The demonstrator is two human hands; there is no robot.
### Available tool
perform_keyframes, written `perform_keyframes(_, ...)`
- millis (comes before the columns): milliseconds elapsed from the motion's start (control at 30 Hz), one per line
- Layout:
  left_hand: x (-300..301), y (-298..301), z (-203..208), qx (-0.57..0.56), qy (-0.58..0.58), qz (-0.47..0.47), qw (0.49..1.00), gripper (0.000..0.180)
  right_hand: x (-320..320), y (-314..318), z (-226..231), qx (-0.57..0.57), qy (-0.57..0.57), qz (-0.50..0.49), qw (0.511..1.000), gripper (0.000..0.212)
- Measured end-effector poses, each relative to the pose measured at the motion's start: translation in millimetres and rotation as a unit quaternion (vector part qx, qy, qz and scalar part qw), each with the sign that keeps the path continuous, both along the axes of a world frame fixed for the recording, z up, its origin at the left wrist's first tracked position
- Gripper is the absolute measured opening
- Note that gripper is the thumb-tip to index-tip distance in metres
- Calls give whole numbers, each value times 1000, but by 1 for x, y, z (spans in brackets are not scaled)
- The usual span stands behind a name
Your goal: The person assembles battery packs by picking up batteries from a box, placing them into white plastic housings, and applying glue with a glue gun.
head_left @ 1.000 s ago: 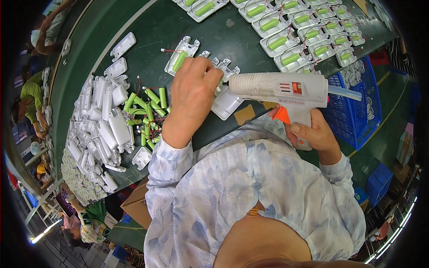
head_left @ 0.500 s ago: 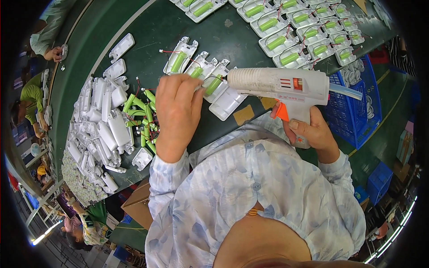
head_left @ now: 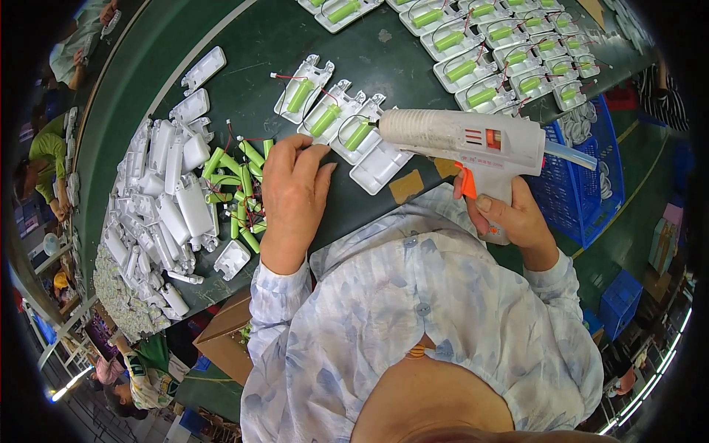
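My right hand (head_left: pixel 517 218) is wrapped round the handle of a white hot glue gun (head_left: pixel 443 136), with a finger by its orange trigger. A clear glue stick (head_left: pixel 572 155) sticks out of its back end. The nozzle is at a green cylindrical battery (head_left: pixel 359 136) lying in a white plastic casing (head_left: pixel 380 164). Two similar casings with batteries stand in a row to the left, one with a battery (head_left: pixel 325 120) and the other with a battery (head_left: pixel 300 96). My left hand (head_left: pixel 295 199) rests beside them, fingers bent and thumb apart, with nothing visible in it. Its fingertips are close to the middle casing's lower end.
Left of my hand lie several loose green batteries (head_left: pixel 240 184) with wires and a heap of white casings (head_left: pixel 170 199). Rows of casings fitted with batteries (head_left: pixel 480 96) fill the table's far right. A blue crate (head_left: pixel 569 192) stands at right. Co-workers sit at far left.
My left hand has drawn back from the casings toward me and its fingers have loosened. The glue gun's nozzle remains at the right-hand casing's battery.
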State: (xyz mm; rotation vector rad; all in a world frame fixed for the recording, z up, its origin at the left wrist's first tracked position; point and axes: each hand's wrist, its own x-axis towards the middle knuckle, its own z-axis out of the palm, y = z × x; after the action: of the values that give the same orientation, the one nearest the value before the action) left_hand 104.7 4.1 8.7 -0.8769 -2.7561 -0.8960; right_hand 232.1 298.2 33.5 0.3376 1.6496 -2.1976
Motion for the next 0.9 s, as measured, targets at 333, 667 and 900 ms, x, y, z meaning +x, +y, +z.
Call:
perform_keyframes(333,-6,3,7,37,-86,101,991,49,5,4,1,14,-6,26,1000,35)
perform_keyframes(667,-24,-3,2,41,-96,60,993,37,3,4,-10,-16,11,46,999,52)
perform_keyframes(900,-29,-4,11,8,-127,-22,992,34,4,3,-12,-25,20,14,999,54)
